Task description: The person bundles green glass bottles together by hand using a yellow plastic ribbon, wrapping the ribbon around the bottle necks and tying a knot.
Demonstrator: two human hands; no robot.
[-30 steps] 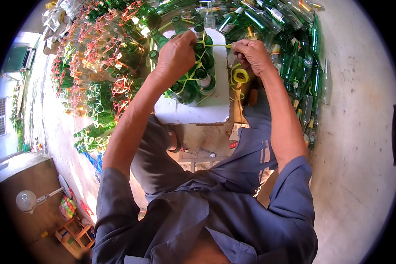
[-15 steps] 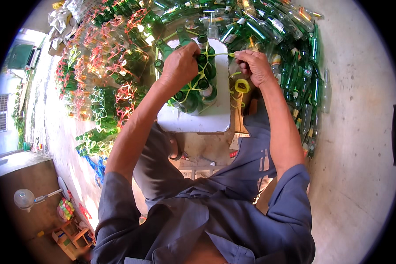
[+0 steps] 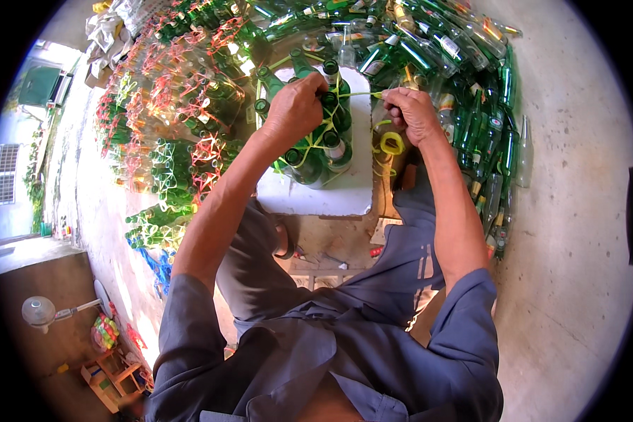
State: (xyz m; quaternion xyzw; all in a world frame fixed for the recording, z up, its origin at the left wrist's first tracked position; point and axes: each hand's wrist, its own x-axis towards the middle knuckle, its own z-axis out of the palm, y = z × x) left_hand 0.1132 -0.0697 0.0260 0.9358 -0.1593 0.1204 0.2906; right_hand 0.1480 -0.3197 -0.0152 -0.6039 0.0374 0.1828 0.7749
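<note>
A cluster of green glass bottles (image 3: 308,169) stands upright on a white board (image 3: 309,202) in front of me, with yellow-green plastic strap looped around the necks. My left hand (image 3: 295,107) is closed over the bottle necks at the cluster's middle. Its fingertips are turned away, so what they grip is hidden. To the right, my right hand (image 3: 411,114) pinches the end of a thin yellow-green strap (image 3: 359,94). That strap runs nearly straight and level from the bottles to my fingers.
A yellow strap coil (image 3: 392,143) hangs just right of the board. Loose bottles (image 3: 464,119) lie piled along the back and right. At the left stand many bottles bound with red strap (image 3: 207,151). Concrete floor (image 3: 570,211) stretches along the right.
The whole view has shifted slightly, so everything sits a little lower and further right. Both hands keep about the same place over the bottles, and the strap stays stretched between bottles and right hand.
</note>
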